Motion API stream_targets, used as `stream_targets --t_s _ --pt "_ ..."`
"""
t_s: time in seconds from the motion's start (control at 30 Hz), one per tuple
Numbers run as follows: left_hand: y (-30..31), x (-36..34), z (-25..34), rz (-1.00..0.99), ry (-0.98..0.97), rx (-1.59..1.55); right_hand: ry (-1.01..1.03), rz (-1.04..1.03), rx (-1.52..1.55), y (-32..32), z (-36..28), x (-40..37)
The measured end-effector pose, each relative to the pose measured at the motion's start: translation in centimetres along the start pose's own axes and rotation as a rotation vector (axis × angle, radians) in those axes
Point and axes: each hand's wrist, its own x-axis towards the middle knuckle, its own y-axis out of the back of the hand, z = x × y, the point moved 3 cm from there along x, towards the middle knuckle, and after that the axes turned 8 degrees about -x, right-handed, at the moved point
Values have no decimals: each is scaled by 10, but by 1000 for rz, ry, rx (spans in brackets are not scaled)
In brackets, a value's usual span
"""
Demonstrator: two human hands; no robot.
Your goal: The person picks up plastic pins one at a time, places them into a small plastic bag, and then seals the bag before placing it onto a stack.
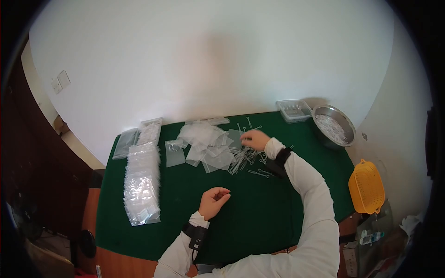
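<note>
In the head view, the metal pins [239, 162] lie heaped behind the middle of the desk [252, 217], many slanting toward its front-left corner, just frontward of the right hand [256, 140], whose grip I cannot tell. The left hand [214, 203] is farther, nearer the front edge, fingers loosely curled with a gap at the thumb, nothing visible between.

R hand [254, 140]: loop-pin pile [241, 161] just nearside of fingers [247, 135], blocks low pass; clr bags [204, 136] just L of fingers; steel bowl [351, 139] well R | L hand [213, 204]: green cloth [255, 211] R of fingertips [226, 191], OK to pass; bag row [143, 183] well L of fingers, blocks
</note>
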Motion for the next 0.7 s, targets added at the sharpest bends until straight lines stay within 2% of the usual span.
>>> stream_targets --t_s 0.03,0.07,0.13,0.17,0.27,0.3,0.4,0.7 --pt "-1 -2 -2 3 -4 7 -5 145 -31 1 20 9" --pt "-2 -4 -3 11 -3 -1 0 134 -35 -4 34 13" --pt "-1 -3 -3 5 -6 11 -469 410 -8 4 56 18" --pt "0 -2 -1 1 -10 21 -457 411 -8 -1 56 24" --pt "1 -2 0 2 -16 55 -681 472 -279 -18 32 28" --pt "1 -2 1 -4 -15 72 -678 480 -274 -18 25 33" --pt "0 -1 4 3 -17 70 -501 218 -230 -22 0 40" --pt "-2 -2 2 -2 -11 16 -343 131 -372 0 37 -7"
